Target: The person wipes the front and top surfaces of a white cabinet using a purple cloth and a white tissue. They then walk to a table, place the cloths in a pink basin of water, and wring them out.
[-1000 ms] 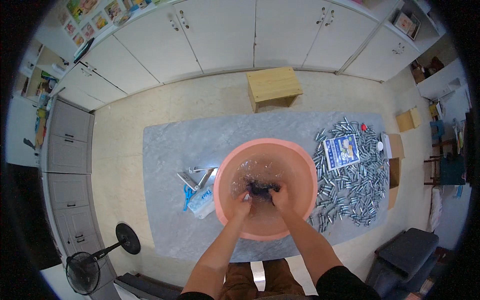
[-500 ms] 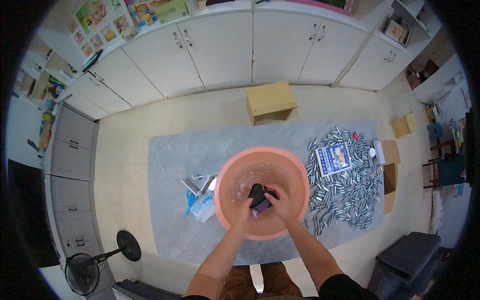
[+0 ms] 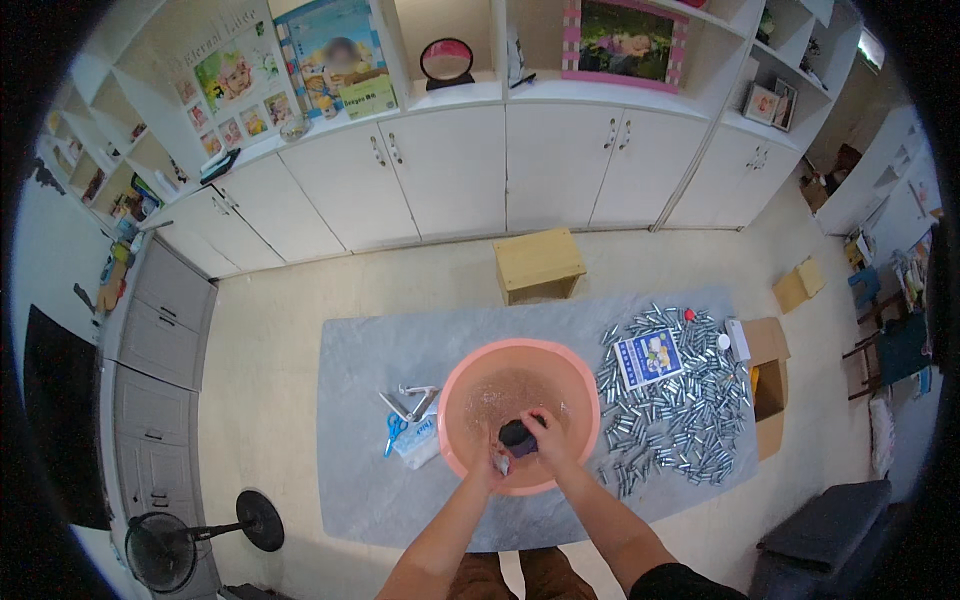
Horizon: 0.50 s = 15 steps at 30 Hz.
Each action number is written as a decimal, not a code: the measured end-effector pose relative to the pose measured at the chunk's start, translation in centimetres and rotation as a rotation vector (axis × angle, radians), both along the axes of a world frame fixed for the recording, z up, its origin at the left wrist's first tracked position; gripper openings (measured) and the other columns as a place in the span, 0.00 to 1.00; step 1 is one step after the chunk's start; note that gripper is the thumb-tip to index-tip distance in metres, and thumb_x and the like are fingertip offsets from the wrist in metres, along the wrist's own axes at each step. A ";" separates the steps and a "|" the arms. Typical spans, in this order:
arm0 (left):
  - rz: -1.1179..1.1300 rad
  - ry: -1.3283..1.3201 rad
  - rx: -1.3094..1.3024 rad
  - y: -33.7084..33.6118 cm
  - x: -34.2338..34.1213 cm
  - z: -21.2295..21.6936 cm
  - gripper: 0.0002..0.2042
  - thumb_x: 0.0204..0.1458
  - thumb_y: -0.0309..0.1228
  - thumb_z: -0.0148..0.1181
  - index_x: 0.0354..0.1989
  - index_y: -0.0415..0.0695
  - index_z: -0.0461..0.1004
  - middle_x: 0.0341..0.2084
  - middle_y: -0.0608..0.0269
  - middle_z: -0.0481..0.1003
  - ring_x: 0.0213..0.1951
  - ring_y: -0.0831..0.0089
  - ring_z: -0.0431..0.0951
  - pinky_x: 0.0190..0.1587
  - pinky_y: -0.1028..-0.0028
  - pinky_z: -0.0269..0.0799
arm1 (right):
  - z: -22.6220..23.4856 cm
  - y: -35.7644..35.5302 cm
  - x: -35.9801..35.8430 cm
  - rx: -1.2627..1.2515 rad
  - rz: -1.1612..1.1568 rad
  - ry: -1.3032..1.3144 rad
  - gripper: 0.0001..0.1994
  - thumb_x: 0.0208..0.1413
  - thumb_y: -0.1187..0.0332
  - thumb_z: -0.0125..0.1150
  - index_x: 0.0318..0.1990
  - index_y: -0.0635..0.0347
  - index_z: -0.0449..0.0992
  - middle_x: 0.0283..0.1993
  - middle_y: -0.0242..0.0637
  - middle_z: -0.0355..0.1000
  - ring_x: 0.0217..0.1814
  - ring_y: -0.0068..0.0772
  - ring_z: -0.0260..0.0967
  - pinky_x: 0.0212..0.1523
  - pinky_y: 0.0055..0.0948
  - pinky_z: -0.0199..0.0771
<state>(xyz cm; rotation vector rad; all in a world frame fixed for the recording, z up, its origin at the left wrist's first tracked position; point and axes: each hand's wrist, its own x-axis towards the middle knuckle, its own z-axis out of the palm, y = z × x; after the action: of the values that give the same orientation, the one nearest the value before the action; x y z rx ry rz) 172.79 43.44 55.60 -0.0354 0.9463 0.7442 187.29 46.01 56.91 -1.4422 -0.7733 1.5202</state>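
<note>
Both of my hands are inside a wide pink basin, over its near half. My right hand grips a black, rounded, soft-looking thing with a purplish-grey underside; its kind is not clear. Close beside it, my left hand is partly curled at a small pale thing with a reddish spot, too small to name. Shiny specks glint on the basin's inner floor. Left of the basin lie blue-handled scissors, a clear plastic pack and a silver metal tool.
Many small metal cylinders cover the grey mat on the right, with a blue-and-white printed packet on them. An open cardboard box stands beyond. A wooden stool is at the far side, a black fan at the left.
My view has tilted up, so the scene sits lower. My left hand has come away from the black thing, and the pale thing now shows by it; my right hand still holds the black thing.
</note>
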 end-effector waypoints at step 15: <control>0.082 0.202 0.259 -2.0 3.2 7.5 0.21 0.52 0.47 0.55 0.47 0.46 0.66 0.41 0.61 0.70 0.43 0.70 0.73 0.42 0.69 0.73 | 4.7 -3.6 -0.9 -0.050 0.050 0.206 0.14 0.58 0.65 0.49 0.44 0.65 0.73 0.42 0.33 0.71 0.44 0.26 0.67 0.46 0.24 0.66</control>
<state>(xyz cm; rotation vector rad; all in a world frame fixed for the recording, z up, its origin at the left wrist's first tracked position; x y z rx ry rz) 175.95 41.41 63.07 0.2333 1.0375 0.9541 186.41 42.41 61.61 -1.2857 -0.6545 1.7059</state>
